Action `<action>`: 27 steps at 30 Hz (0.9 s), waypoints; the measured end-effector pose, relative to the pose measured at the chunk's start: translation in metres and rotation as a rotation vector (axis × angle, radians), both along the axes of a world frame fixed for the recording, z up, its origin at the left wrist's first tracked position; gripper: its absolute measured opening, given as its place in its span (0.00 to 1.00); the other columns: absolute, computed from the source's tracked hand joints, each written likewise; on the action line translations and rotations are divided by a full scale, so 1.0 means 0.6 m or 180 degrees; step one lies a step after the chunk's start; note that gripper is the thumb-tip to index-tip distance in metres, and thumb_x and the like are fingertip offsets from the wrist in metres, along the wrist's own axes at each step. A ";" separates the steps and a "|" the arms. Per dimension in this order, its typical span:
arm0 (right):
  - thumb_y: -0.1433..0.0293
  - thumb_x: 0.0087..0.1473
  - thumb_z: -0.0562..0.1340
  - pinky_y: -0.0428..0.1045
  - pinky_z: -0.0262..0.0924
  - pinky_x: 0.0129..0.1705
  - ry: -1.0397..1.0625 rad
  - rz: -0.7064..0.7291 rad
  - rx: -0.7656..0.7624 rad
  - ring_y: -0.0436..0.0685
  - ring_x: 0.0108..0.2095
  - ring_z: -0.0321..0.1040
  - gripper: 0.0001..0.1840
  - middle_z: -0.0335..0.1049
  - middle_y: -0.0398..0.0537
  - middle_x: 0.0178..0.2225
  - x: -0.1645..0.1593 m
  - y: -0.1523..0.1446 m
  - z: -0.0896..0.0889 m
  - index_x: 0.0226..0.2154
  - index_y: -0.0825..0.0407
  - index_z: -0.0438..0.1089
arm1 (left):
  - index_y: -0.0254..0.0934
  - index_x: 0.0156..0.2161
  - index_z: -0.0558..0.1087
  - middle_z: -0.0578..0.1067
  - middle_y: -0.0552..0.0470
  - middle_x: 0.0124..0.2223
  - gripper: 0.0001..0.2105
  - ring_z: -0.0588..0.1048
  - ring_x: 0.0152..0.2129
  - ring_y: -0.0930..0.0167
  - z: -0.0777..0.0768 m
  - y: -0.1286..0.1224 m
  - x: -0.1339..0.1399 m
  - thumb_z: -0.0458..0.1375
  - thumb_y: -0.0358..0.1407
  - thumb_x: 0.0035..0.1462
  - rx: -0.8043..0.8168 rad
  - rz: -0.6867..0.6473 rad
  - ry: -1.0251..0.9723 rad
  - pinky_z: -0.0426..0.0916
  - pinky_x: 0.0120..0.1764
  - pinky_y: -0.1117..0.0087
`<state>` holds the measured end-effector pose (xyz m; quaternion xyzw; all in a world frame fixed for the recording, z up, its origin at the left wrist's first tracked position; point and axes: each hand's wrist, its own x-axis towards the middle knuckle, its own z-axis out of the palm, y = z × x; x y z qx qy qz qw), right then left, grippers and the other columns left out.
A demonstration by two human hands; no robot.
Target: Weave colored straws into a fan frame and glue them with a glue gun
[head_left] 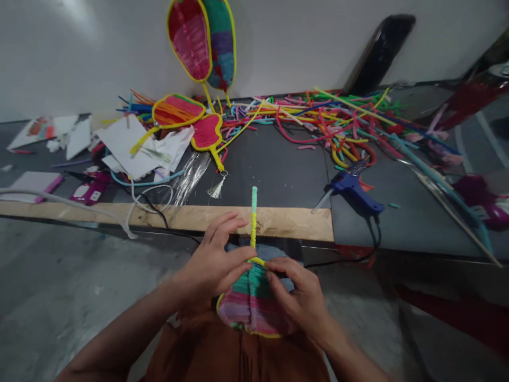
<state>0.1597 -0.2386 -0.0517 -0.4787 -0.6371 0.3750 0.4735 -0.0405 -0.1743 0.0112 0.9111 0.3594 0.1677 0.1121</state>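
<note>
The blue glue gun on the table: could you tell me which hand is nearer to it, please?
Right. The right hand sits below-left of the blue glue gun; the left hand is farther left, beyond the woven fan.

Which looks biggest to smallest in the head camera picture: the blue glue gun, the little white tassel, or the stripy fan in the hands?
1. The stripy fan, though it sits closest to the camera, which makes it look bigger.
2. The blue glue gun.
3. The white tassel, clearly smallest.
</note>
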 end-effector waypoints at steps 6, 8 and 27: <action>0.74 0.56 0.59 0.47 0.69 0.37 0.0040 0.0031 -0.0015 0.53 0.33 0.74 0.08 0.77 0.47 0.32 -0.003 0.006 0.011 0.36 0.49 0.72 | 0.41 0.40 0.75 0.53 0.46 0.62 0.08 0.49 0.62 0.52 -0.003 -0.003 0.004 0.58 0.29 0.56 -0.0091 -0.0011 0.0116 0.53 0.60 0.46; 0.74 0.56 0.59 0.47 0.69 0.37 0.0057 0.0063 -0.0022 0.53 0.33 0.74 0.08 0.77 0.47 0.32 -0.004 0.008 0.014 0.36 0.49 0.72 | 0.41 0.40 0.75 0.50 0.46 0.63 0.08 0.46 0.63 0.51 -0.004 -0.002 0.004 0.57 0.28 0.56 -0.0178 -0.0052 0.0133 0.51 0.60 0.45; 0.72 0.53 0.62 0.45 0.66 0.34 0.0104 -0.0024 -0.0445 0.51 0.30 0.70 0.07 0.74 0.45 0.32 -0.003 0.007 0.004 0.38 0.51 0.69 | 0.35 0.39 0.72 0.47 0.43 0.63 0.07 0.62 0.56 0.61 -0.009 0.003 0.015 0.52 0.28 0.59 -0.0997 -0.0054 -0.0014 0.63 0.56 0.61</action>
